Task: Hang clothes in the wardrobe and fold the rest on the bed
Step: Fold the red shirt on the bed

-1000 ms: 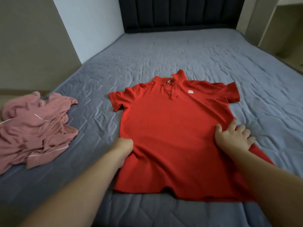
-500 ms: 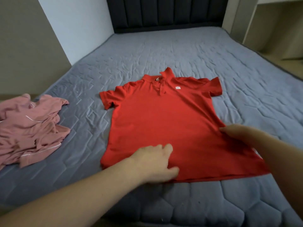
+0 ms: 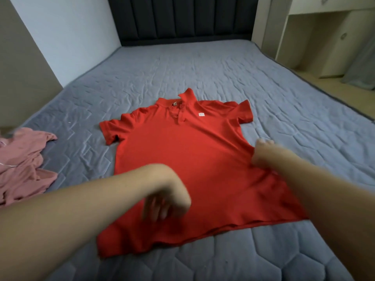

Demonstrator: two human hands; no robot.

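Well, the grey quilted bed [image 3: 203, 63] took up nearly the whole room from where I stood, its dark padded headboard [image 3: 182, 19] at the far end. Spread flat in the middle of it, collar toward the headboard and front side up, lay the red polo shirt [image 3: 182, 159], both short sleeves splayed out. Off at the left edge sat a crumpled pink garment [image 3: 22, 165], well apart from the shirt and waiting its turn.

Down to the hands. The right hand [image 3: 261, 153] was at the shirt's right side seam, fingers curled into the cloth; it looked like a pinch on the edge, though blur smeared the fingertips. The left hand [image 3: 164, 201] hung over the lower front of the shirt, wrist bent, fingers drooping loose and apart; whether they brushed the fabric I couldn't tell.

My read: that shirt was light, soft knit, limp all over, nothing fragile about it. It would drag and bunch if pulled from one point only, so the sensible holds were the side seam and the hem, or shoulder and hem together, one hand pinning while the other carried a side across.
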